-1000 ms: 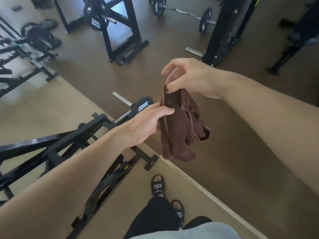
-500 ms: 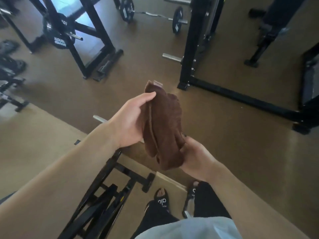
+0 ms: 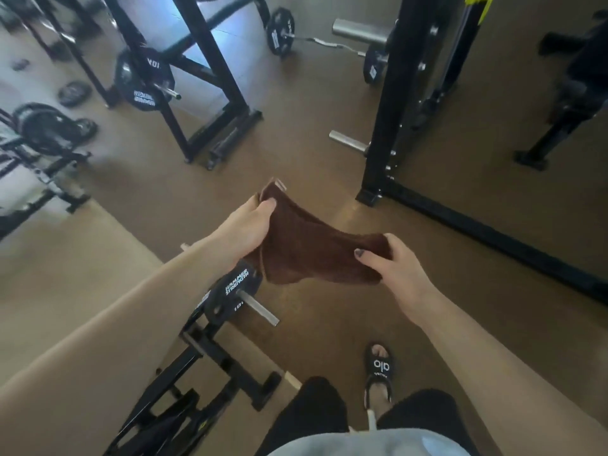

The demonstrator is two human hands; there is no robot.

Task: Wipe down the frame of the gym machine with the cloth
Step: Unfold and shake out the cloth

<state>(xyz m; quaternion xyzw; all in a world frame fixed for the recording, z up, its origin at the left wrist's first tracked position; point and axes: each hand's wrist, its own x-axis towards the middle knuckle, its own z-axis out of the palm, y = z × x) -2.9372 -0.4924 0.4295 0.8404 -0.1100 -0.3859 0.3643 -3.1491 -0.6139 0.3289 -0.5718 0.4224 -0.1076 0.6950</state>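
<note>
A dark brown cloth (image 3: 312,248) is stretched in the air between both hands, above the floor. My left hand (image 3: 248,230) grips its upper left corner. My right hand (image 3: 393,269) pinches its right end, thumb on top. Below my left forearm lies a low black machine frame (image 3: 197,366) carrying a black weight plate (image 3: 233,291) on a steel peg. A tall black rack upright (image 3: 391,103) stands ahead to the right, with its base bar (image 3: 493,238) running along the floor. Neither hand touches any frame.
Another black rack with a weight plate (image 3: 141,80) stands at the back left. A curl bar with plates (image 3: 325,44) lies at the back. Steel pegs (image 3: 348,141) jut from the right rack. More equipment (image 3: 42,133) sits far left. My sandalled foot (image 3: 380,370) is below on the brown floor.
The cloth went from hanging bunched to being spread out sideways between both hands. My right hand moved from under the cloth to its right end, and the view shifted.
</note>
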